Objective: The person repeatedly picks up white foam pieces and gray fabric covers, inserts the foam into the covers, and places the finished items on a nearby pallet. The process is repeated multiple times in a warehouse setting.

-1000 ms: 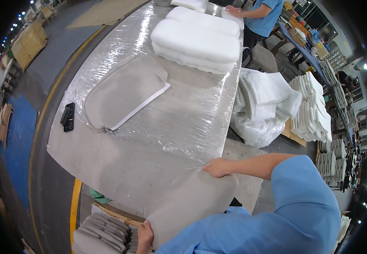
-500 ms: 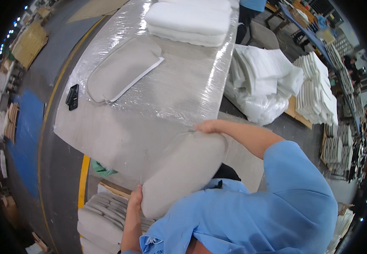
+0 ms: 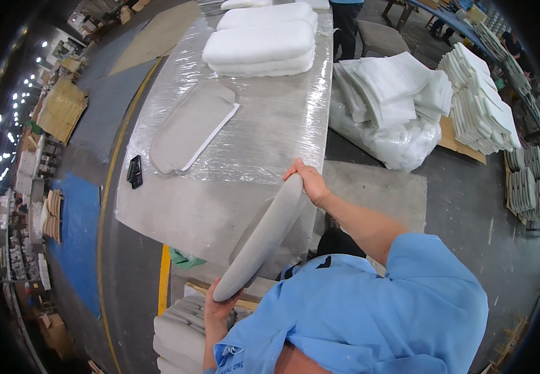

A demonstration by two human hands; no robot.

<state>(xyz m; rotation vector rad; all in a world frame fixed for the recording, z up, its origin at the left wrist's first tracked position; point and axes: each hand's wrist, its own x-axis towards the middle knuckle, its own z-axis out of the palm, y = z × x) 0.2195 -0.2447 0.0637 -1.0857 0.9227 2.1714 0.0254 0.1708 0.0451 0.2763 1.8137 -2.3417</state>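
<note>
A grey fabric-covered cushion [image 3: 267,237] is held between my two hands, turned on edge so its narrow side faces up. My left hand [image 3: 221,303] grips its near lower end. At its far upper end, my right hand [image 3: 307,181] is closed round the rim. The cushion is over the near edge of a plastic-wrapped table [image 3: 270,118]. Flat on the table lies a grey fabric cover [image 3: 195,128] with a white strip along one edge. Beyond it sit stacked white padding pieces [image 3: 260,47].
A small black object [image 3: 134,172] rests on the table's left side. Grey cushions [image 3: 180,333] are stacked below my left hand. To the right are white foam sheets [image 3: 388,87] over a plastic bag [image 3: 401,146], and more white stacks [image 3: 478,103]. Another person [image 3: 346,28] stands at the far end.
The cushion has been tipped from showing its broad face to standing on edge. Both hands stay on its ends, and my view has shifted.
</note>
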